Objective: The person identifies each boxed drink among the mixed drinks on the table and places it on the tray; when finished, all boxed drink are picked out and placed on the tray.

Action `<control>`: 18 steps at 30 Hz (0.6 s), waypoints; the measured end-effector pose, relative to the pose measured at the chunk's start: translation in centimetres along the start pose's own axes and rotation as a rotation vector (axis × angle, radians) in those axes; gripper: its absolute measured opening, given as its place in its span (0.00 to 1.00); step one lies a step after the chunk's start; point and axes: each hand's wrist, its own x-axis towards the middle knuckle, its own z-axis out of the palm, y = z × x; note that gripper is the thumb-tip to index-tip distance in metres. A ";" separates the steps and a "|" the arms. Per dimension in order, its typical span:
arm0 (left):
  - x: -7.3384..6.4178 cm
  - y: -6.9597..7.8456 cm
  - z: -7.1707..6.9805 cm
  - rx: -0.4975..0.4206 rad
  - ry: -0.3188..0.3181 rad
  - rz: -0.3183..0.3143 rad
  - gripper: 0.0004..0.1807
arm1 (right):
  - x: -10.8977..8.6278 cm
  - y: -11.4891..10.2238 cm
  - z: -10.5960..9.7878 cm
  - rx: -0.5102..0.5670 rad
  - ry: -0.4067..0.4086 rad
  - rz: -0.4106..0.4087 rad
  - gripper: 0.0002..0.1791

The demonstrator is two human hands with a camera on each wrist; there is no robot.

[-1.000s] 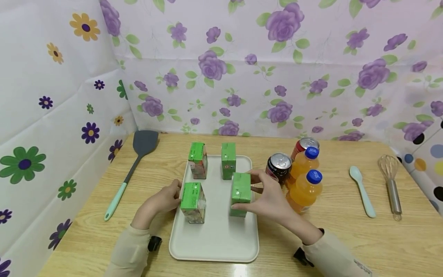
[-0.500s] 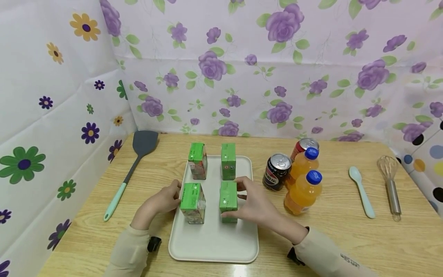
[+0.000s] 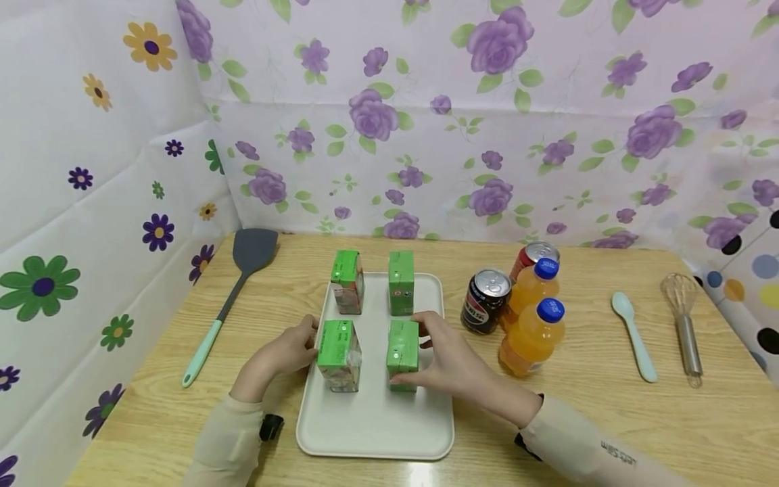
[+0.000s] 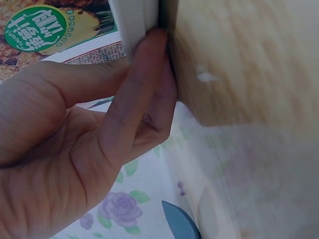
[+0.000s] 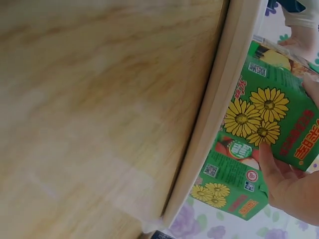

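Observation:
A white tray [image 3: 376,433] bears several green drink cartons. My left hand [image 3: 291,350] pinches the tray's left rim beside the near-left carton [image 3: 341,355], which has a fruit picture on its side. In the left wrist view the thumb lies over the rim and the curled fingers reach round its outer side. At the near right of the tray, my right hand [image 3: 447,358] grips an upright drink carton [image 3: 403,338] with yellow flowers on it, thumb at the near side and fingers at the far side. Two more cartons stand behind: a fruit one [image 3: 348,284] and a flower one [image 3: 402,284].
Right of the tray stand a black can [image 3: 485,301], a red can [image 3: 537,256] and two orange drink bottles [image 3: 532,338]. Farther right lie a pale green spoon [image 3: 635,337] and a whisk [image 3: 684,328]. A spatula [image 3: 236,297] lies at the left. Flowered cloth hangs behind.
My right hand has moved the flower carton left and lowered it onto the tray, in front of the other flower carton; over the last half second it barely moves. The left hand stays on the rim.

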 end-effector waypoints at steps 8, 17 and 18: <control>-0.3 0.2 0.1 -0.025 -0.013 -0.003 0.16 | -0.5 0.1 -0.1 -0.023 -0.006 0.002 0.48; -0.9 0.3 -0.1 -0.011 -0.022 -0.035 0.19 | -0.7 0.1 0.3 -0.156 0.004 0.024 0.54; -1.1 0.5 -0.3 0.006 -0.026 -0.049 0.20 | -0.9 0.0 0.2 -0.184 0.006 0.029 0.56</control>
